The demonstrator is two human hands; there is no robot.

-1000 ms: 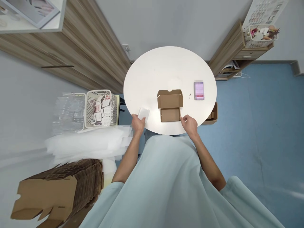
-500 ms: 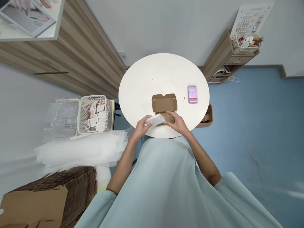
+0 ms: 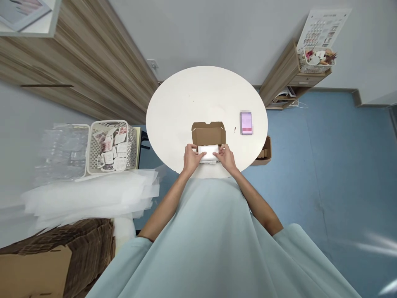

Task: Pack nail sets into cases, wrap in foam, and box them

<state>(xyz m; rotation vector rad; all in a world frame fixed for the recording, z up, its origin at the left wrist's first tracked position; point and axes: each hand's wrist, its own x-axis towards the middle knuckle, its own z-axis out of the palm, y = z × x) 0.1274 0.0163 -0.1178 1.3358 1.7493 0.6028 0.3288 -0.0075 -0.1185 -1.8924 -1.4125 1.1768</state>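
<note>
An open brown cardboard box (image 3: pixel 209 135) sits near the front edge of the white oval table (image 3: pixel 173 103), its lid raised on the far side. Over the box's base lies a white wrapped packet (image 3: pixel 208 152), level and facing up. My left hand (image 3: pixel 191 160) grips the packet's left end, thumb on top. At the right end my right hand (image 3: pixel 226 159) holds it the same way, fingers around the edge. Some thin white wrapping shows below the packet's near side. Most of the box's base is hidden by the packet and my hands.
A phone (image 3: pixel 246 123) with a blurred screen lies on the table's right. To the left stand a white basket of cards (image 3: pixel 112 147), white foam sheets (image 3: pixel 96 192) and flattened cardboard boxes (image 3: pixel 34 265). A carton (image 3: pixel 264 154) rests beneath the table's right edge.
The packet, earlier tilted in my left hand beside the box, has moved right and now lies level over the base. My right hand has closed on its right end.
</note>
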